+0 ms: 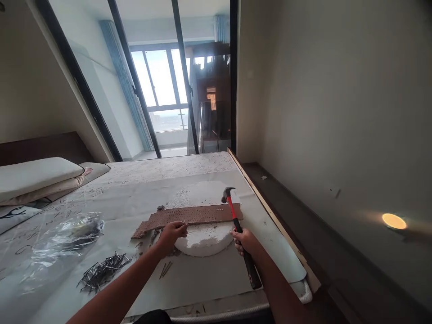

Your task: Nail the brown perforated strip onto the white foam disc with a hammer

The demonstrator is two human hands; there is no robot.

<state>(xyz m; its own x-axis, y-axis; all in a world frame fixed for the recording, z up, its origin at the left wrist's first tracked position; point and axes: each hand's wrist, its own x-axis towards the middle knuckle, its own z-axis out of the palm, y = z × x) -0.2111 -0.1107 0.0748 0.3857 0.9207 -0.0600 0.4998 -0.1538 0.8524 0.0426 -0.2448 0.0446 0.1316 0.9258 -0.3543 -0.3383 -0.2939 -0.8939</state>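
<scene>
My right hand (pixel 248 243) is wrapped round the black grip of a claw hammer (pixel 232 209), whose red neck and dark head point up and away from me. The head hangs over the right end of a brown board (pixel 202 215) dotted with rows of small holes. A few small pale bits stick up near that end. My left hand (pixel 173 235) is closed in a pinch at the board's near edge; what its fingertips hold is too small to make out. Beneath the board lies a round white foam block (pixel 205 243), its surface crumbled in places.
A pile of nails (pixel 103 271) lies at the left front, with a few loose nails (pixel 165 270) nearer the middle. Behind the pile is a clear plastic bag (pixel 67 238). Folded bedding (pixel 40 177) sits far left. A wooden edge strip (pixel 270 207) runs along the bed's right side.
</scene>
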